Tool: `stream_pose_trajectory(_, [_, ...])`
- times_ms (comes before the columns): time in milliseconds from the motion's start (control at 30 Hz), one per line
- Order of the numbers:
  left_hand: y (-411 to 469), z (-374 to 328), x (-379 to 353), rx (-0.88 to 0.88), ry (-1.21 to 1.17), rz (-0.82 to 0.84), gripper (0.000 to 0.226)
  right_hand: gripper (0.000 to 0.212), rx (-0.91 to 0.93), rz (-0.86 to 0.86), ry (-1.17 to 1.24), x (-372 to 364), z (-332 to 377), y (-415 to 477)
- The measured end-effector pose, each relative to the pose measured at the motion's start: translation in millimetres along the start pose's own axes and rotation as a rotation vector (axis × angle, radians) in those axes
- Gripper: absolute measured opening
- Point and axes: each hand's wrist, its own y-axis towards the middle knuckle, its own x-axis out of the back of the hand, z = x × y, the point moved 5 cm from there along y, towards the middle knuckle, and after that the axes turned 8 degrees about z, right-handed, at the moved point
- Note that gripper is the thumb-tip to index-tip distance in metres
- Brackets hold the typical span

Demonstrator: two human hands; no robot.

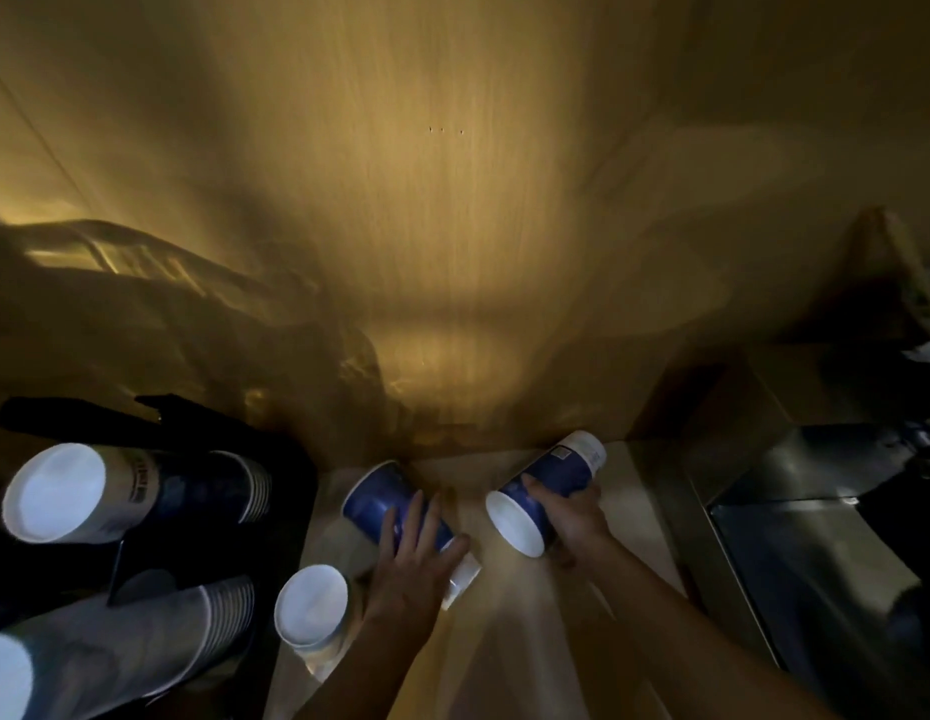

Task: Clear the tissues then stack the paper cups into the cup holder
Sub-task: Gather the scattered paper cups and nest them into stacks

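- Left hand [416, 558] grips a blue paper cup [387, 504] lying on the counter [629, 517].
- Right hand [572, 517] clutches another cup [548, 488], tilted, near the black cup holder [276, 459].

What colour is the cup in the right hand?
Dark blue outside, white inside, seen in the head view: cup in the right hand.

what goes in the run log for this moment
phase: gathering cups | left hand: on lying blue cup | right hand: holding cup | cup holder: stacks loaded | tissues: none seen
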Motion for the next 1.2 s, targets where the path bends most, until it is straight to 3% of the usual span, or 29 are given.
stream_pose_trajectory(167, [-11, -7, 5, -0.06, -0.045, -0.156, 0.056, 0.09, -0.122, -0.015, 0.238, -5, -11, 14])
stream_pose_trajectory(267, [-17, -4, 20, 0.054, -0.207, -0.288, 0.059, 0.08, -0.151, 0.082, 0.389, -8, -21, 11])
stream_pose_trajectory(433, [-18, 7, 27, 0.149, -1.047, -0.387, 0.06, 0.076, -0.119, 0.137, 0.472, 4, -28, -1])
stream_pose_trajectory(633, [-17, -6, 10, 0.129, -1.301, -0.298, 0.07, 0.078, 0.091, 0.084, 0.503, 28, -18, -18])
stream_pose_trajectory(833, [-12, -7, 10, 0.134, -1.339, -0.284, 0.067, 0.071, 0.529, 0.043, 0.3, 32, 25, -67])
stream_pose_trajectory(967, [-15, -8, 12, 0.104, -1.398, -0.295, 0.064, 0.071, 0.768, 0.163, 0.183, 13, 44, -105])
stream_pose_trajectory(1133, [-22, -7, 14, 0.032, -1.432, -0.277, 0.056, 0.074, 0.743, 0.325, -0.106, -15, 27, -107])
stream_pose_trajectory(1200, [-26, -3, 15, 0.061, -1.406, -0.198, 0.041, 0.074, 0.673, 0.345, -0.2, -21, 13, -98])
